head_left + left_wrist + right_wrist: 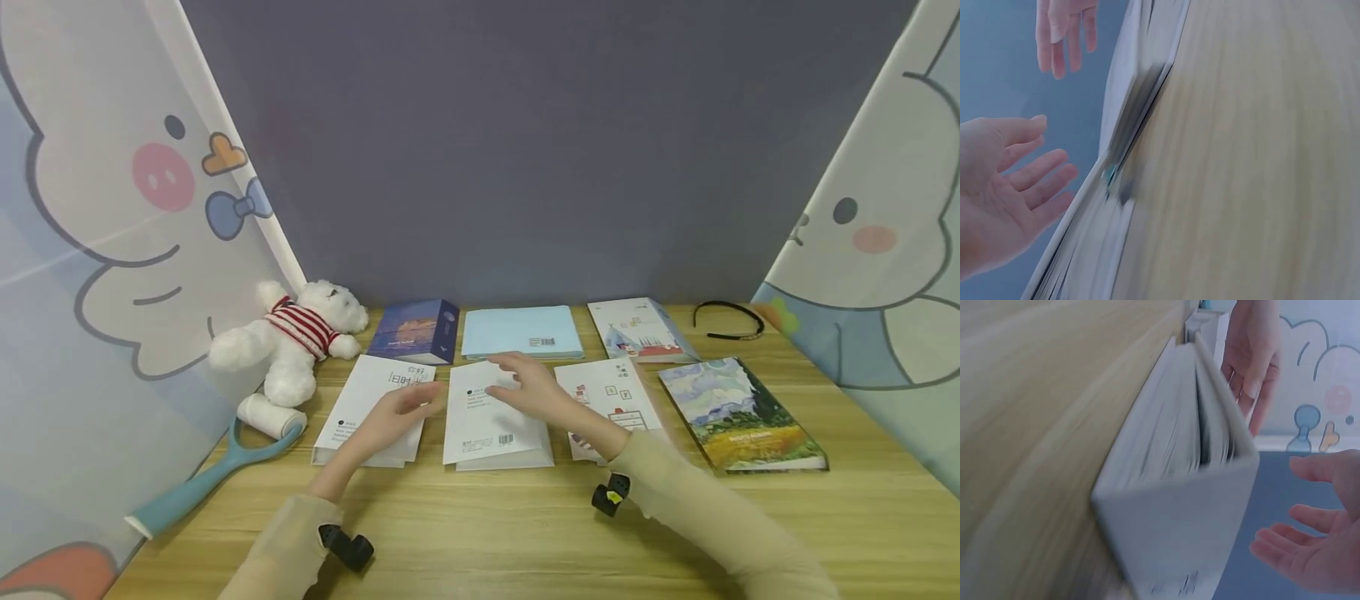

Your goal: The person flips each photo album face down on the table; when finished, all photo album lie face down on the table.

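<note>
A white paperback book [487, 425] lies in the middle of the front row, back cover up with a barcode, its cover slightly lifted from the pages. My left hand [397, 417] hovers between it and another white book [352, 417] with Chinese characters, fingers spread and holding nothing. Over the middle book's upper right side is my right hand [528, 387], fingers relaxed and loosely bent, also without anything in them. Both palms face each other in the left wrist view, the left hand [1004, 194] nearer. A thick white book [1179, 531] stands out below the right hand [1316, 531].
An illustrated white book [607, 392] and a landscape-painting book [742, 417] lie to the right. Behind are a purple book [408, 329], a pale blue book [521, 325], another illustrated book [637, 325] and a black headband [727, 321]. Leftward sit a plush bear [292, 342] and a lint roller [217, 471].
</note>
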### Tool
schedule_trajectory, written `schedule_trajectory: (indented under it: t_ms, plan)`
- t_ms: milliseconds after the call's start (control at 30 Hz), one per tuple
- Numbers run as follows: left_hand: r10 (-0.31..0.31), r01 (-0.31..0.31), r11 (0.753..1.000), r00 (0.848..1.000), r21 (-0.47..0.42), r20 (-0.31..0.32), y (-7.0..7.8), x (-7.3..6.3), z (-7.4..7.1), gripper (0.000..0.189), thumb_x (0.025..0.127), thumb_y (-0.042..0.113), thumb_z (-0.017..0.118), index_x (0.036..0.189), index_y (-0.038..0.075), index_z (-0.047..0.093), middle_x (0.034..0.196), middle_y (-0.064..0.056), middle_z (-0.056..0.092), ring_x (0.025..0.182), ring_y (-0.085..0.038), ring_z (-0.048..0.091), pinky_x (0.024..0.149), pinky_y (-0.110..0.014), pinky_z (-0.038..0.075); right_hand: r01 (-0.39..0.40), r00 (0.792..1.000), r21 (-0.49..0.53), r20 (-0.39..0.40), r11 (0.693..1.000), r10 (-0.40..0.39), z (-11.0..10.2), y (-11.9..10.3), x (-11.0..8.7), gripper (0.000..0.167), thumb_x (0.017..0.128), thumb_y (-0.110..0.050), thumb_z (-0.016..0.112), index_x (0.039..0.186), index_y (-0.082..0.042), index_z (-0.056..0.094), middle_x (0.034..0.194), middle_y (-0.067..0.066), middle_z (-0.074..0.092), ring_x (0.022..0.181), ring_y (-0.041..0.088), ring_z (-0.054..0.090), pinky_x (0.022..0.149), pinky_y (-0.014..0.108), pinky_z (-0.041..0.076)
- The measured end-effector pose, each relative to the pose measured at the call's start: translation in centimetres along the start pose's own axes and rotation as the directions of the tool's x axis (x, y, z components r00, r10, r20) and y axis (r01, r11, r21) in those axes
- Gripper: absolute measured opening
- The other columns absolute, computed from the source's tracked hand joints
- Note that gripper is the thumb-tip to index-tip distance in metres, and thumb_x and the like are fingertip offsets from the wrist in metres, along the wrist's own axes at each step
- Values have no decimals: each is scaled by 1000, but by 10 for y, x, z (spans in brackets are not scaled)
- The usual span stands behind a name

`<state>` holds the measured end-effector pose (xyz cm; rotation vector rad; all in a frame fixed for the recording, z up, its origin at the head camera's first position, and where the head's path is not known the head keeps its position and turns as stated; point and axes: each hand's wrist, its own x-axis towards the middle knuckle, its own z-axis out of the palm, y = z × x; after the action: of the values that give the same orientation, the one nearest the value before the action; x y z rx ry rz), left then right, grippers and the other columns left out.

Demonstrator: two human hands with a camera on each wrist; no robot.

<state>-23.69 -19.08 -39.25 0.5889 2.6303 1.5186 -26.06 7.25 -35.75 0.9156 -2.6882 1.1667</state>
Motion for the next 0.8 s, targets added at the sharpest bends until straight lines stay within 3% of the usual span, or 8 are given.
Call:
schedule_trajectory:
  t_ms: [200,400,533,667,800]
  plan:
    - [37,-32,999,990,40,-136,-8,-12,-23,42,93,13,58,132,-1,51,129,-20,57,122,-35,51,104,-49,39,34,998,0,47,999,-34,20,-22,17,54,89,-27,66,136,-7,49,137,13,51,122,30,51,98,40,47]
    - [-21,40,996,972,78,-232,-16,-28,-49,43,94,15,57,134,1,49,130,-17,56,128,-33,46,106,-50,36,37,991,5,130,999,-37,37,-43,29,61,89,-36,64,141,-11,44,143,10,45,128,26,46,102,41,44]
    - [-47,89,988,952,126,-303,-21,-37,-63,42,95,18,57,132,-1,50,133,-19,54,130,-35,41,107,-53,32,56,982,18,178,998,-59,50,-52,34,63,90,-39,62,141,-9,42,144,10,43,133,27,40,107,43,38]
    - [-111,153,983,939,105,-326,-24,-46,-72,47,98,23,52,136,-3,44,138,-23,46,133,-40,35,109,-57,28,81,971,-7,224,997,-78,66,-57,38,63,89,-39,62,140,-7,44,141,9,47,131,24,43,107,39,38]
    - [-206,235,970,933,66,-296,-28,-53,-78,53,98,23,51,142,-2,34,143,-26,38,133,-43,34,107,-54,32,64,959,-25,279,998,-54,82,-61,38,64,89,-41,63,139,-6,45,144,11,44,134,25,39,109,39,35]
